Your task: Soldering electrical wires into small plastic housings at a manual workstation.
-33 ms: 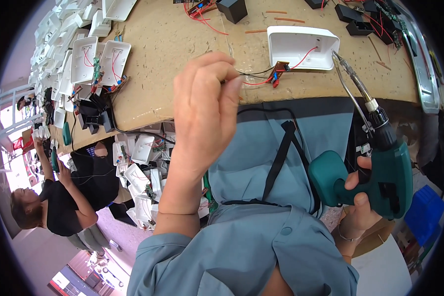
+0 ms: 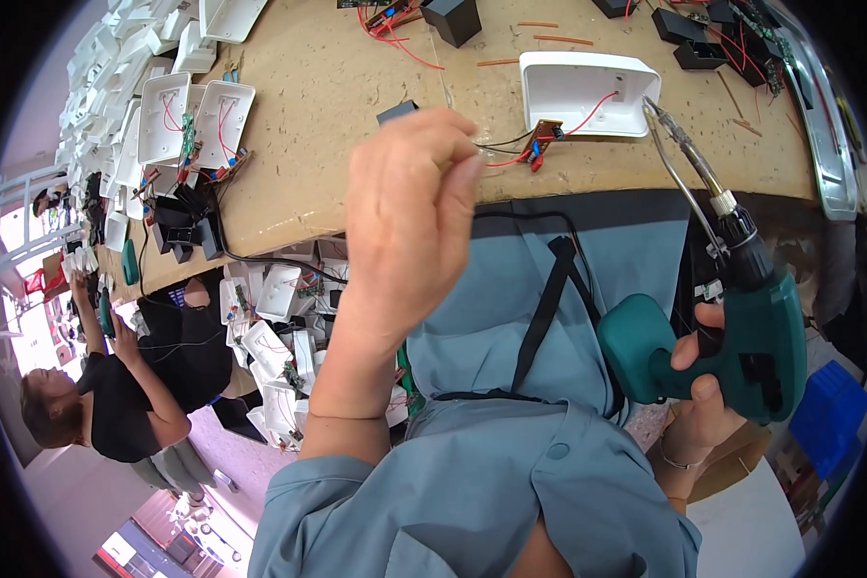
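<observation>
R hand (image 2: 708, 385) grips a green soldering gun (image 2: 742, 318) w/ tip up near white housing (image 2: 588, 91). L hand (image 2: 409, 222), fingers pinched on thin wires (image 2: 506, 144) running to small circuit board (image 2: 546, 130) beside housing, at surface (image 2: 356, 96) front edge.

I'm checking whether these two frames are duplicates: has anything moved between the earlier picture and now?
Nothing has visibly changed. The left hand is raised over the workbench, pinching thin wires that run to a small circuit board beside the white plastic housing. The right hand grips the green soldering gun, tip near the housing.
</observation>
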A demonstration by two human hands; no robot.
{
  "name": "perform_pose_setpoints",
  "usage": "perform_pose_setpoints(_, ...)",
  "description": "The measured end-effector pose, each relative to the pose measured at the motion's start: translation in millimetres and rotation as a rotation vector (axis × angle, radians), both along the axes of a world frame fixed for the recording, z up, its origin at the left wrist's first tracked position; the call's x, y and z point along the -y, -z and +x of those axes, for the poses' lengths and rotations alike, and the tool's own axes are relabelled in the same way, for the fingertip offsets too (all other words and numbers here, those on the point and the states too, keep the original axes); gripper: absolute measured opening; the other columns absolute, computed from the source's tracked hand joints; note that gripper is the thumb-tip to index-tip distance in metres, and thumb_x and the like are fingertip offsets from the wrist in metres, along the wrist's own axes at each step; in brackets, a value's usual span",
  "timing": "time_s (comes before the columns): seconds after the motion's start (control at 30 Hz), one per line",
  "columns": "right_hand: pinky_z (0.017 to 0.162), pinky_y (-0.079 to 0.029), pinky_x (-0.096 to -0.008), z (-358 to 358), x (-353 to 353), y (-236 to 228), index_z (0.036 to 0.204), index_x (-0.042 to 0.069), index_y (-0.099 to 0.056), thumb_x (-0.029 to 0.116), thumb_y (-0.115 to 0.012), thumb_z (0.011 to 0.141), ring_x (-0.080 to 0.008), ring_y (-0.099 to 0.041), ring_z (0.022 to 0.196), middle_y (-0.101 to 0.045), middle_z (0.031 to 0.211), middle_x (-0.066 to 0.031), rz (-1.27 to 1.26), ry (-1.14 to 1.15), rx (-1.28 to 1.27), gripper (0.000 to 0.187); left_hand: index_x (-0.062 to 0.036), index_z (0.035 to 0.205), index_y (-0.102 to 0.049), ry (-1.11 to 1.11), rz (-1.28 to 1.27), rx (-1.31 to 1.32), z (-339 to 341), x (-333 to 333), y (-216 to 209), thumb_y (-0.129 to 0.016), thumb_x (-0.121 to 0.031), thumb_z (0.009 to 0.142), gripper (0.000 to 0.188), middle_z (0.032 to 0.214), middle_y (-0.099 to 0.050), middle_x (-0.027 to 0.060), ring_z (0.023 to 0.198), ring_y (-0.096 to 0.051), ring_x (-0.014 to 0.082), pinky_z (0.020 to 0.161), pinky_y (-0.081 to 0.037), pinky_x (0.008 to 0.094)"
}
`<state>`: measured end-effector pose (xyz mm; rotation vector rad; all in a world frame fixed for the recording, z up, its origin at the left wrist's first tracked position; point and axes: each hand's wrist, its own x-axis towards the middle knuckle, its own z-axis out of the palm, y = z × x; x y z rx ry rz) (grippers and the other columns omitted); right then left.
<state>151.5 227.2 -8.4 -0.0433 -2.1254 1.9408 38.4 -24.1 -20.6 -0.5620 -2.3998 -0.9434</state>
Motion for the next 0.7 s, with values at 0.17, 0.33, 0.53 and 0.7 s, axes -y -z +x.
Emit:
perform_pose_setpoints(0.17, 0.053, -0.047, -0.0240, -11.8, 6.9, -2.8, 0.122, -0.009, -0.035, 0.027, -0.068, 0.076, -0.0151, -0.057, 0.064, -0.051, 0.109, -0.0252, -0.234, -0.054, 0.052, 0.067, -0.0036, 0.092, -0.052, 0.161, 0.160, -0.087, -0.9, -24.8, -0.4, -0.062, 0.004, 0.073, 0.023, 0.080, -0.059, 0.0067, 0.065, -0.055, 0.0224, 0.061, -0.040, 0.0309)
perform_pose_setpoints(0.33, 0.055, -0.047, -0.0252, -20.5, 6.6, 5.1, 0.126, -0.006, -0.030, 0.025, -0.066, 0.078, -0.0158, -0.056, 0.069, -0.049, 0.112, -0.0260, -0.378, -0.131, 0.038, 0.067, -0.0029, 0.098, -0.053, 0.231, 0.267, -0.027, -3.1, -39.0, 0.9, -0.063, 0.004, 0.073, 0.028, 0.078, -0.060, 0.0069, 0.066, -0.057, 0.0199, 0.061, -0.043, 0.0293)
perform_pose_setpoints(0.53, 0.055, -0.047, -0.0258, -36.4, 15.8, 3.5, 0.128, -0.005, -0.028, 0.023, -0.065, 0.079, -0.0157, -0.055, 0.070, -0.048, 0.114, -0.0262, -0.426, -0.161, 0.021, 0.068, 0.0031, 0.107, -0.050, 0.298, 0.481, 0.425, 4.7, -46.6, -12.8, -0.062, 0.004, 0.077, 0.032, 0.086, -0.062, 0.0073, 0.079, -0.058, 0.0110, 0.074, -0.046, 0.0241)
perform_pose_setpoints(0.7, 0.055, -0.047, -0.0262, -43.1, 22.9, -0.3, 0.129, -0.006, -0.027, 0.024, -0.065, 0.079, -0.0163, -0.055, 0.070, -0.047, 0.114, -0.0274, -0.399, -0.174, 0.006, 0.069, 0.0040, 0.109, -0.051, 0.303, 0.419, 0.371, 4.5, -50.1, -12.8, -0.062, 0.006, 0.076, 0.035, 0.087, -0.062, 0.0078, 0.080, -0.058, 0.0109, 0.074, -0.046, 0.0228)
